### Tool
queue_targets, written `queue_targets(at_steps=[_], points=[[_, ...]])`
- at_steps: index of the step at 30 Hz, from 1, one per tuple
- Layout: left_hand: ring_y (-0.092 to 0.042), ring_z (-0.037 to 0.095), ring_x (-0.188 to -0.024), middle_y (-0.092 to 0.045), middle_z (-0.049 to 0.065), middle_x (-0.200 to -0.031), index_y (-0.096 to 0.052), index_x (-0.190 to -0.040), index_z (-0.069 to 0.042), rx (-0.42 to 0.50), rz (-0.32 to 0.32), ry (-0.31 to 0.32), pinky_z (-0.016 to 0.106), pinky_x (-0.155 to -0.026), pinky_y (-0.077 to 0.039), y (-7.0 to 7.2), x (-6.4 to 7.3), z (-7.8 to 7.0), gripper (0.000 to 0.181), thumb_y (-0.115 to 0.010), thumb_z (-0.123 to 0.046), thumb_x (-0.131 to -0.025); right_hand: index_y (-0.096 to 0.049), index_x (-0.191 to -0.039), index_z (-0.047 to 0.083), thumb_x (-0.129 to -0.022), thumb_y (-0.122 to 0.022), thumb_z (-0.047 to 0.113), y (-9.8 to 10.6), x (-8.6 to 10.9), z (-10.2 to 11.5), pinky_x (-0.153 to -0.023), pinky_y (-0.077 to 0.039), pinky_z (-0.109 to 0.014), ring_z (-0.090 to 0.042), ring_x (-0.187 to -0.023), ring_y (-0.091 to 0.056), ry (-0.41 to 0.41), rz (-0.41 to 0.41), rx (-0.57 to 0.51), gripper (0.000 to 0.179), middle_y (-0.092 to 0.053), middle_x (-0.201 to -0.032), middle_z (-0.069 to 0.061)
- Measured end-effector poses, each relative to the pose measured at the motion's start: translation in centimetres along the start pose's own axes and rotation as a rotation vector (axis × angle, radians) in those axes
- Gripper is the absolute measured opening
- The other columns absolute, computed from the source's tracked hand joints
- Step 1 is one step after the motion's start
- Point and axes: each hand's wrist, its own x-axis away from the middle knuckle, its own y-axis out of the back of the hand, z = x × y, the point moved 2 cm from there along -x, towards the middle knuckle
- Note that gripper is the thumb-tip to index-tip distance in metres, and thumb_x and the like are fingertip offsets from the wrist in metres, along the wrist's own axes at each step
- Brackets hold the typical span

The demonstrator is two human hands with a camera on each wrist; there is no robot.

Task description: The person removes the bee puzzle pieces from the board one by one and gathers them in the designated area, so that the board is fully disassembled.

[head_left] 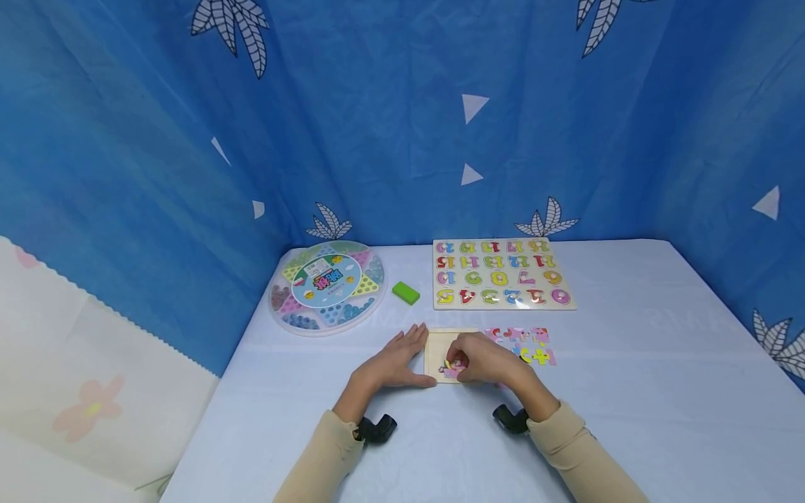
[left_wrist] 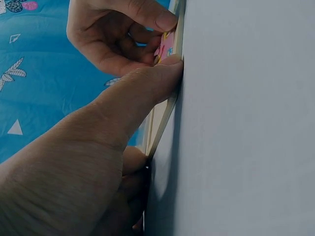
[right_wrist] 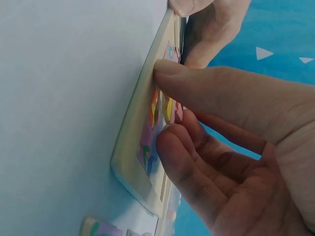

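A shallow wooden puzzle tray [head_left: 439,341] lies on the table, several colourful jigsaw pieces [right_wrist: 149,140] along its near side. My left hand [head_left: 396,360] spans the tray's left side, fingers extended at the far left corner and thumb touching the near edge. Over the tray, my right hand [head_left: 487,360] pinches a yellow and pink puzzle piece [right_wrist: 171,109] between thumb and fingers, tilted up from the pieces below it. The right thumb tip sits right at the frame's near rim. Part of the tray's right side is hidden by the right hand.
Loose jigsaw pieces [head_left: 541,356] lie just right of the tray. Farther back stand a number board [head_left: 503,276], a green block [head_left: 405,293] and a round marble game board [head_left: 327,286]. A blue curtain [head_left: 402,140] hangs behind the white table [head_left: 629,377].
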Motion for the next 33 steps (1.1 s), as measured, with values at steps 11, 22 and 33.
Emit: queue_targets(at_steps=[11, 22, 33], points=[[-0.007, 0.018, -0.154, -0.011, 0.002, -0.165, -0.018, -0.156, -0.009, 0.012, -0.009, -0.012, 0.040, -0.127, -0.011, 0.11, 0.03, -0.09, 0.105, -0.070, -0.060, -0.080, -0.072, -0.093, 0.009, -0.073, -0.083, 0.005, 0.22, -0.11, -0.16, -0.063, -0.046, -0.022, -0.012, -0.072, -0.051, 0.029, 0.014, -0.027, 0.024, -0.060, -0.079, 0.002], [-0.006, 0.017, -0.154, -0.011, 0.002, -0.165, -0.017, -0.156, -0.010, 0.014, -0.007, -0.018, 0.039, -0.127, -0.010, 0.12, 0.03, -0.08, 0.106, -0.069, -0.061, -0.080, -0.072, -0.093, 0.008, -0.073, -0.083, 0.006, 0.16, -0.17, -0.42, -0.063, -0.046, -0.022, -0.012, -0.072, -0.051, 0.023, 0.022, -0.043, 0.022, -0.061, -0.079, 0.002], [-0.006, 0.017, -0.154, -0.010, 0.002, -0.165, -0.017, -0.156, -0.009, 0.022, 0.001, -0.010, 0.039, -0.127, -0.010, 0.25, 0.17, -0.24, 0.106, -0.069, -0.060, -0.080, -0.072, -0.094, 0.008, -0.074, -0.082, 0.007, 0.16, -0.14, -0.40, -0.063, -0.046, -0.022, -0.012, -0.072, -0.051, 0.016, 0.014, -0.042, 0.023, -0.061, -0.079, 0.003]])
